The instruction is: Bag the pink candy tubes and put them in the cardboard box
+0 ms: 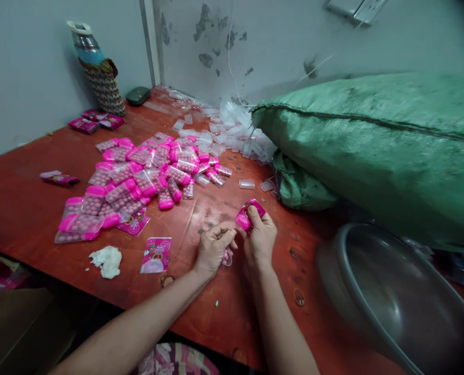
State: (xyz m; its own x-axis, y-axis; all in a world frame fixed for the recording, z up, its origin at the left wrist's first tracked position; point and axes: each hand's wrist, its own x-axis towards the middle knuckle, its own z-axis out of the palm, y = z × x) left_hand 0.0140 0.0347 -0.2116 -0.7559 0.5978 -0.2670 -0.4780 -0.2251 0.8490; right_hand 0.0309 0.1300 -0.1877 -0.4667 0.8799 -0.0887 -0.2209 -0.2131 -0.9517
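My left hand (213, 251) is closed around a small clear container of pink balls (227, 257), most of it hidden by the fingers. Between thumb and fingers, my right hand (261, 238) grips a pink printed sleeve (258, 206); a glossy pink piece, perhaps a cap (243, 222), shows at its lower end. Both hands are close together above the red table (200, 312). Left of them lies a flat pink printed sleeve (155, 255), with a white crumpled lump (107, 261) beside it. A heap of clear containers with pink caps and pink balls (138, 177) lies beyond.
Empty clear containers (232, 133) are piled against the wall. A large green sack (372, 140) bulges over the right side, above a grey basin (345, 276). At the back left stand a bottle in a woven cover (102, 86), pink packets (95, 121) and a dark case (138, 96).
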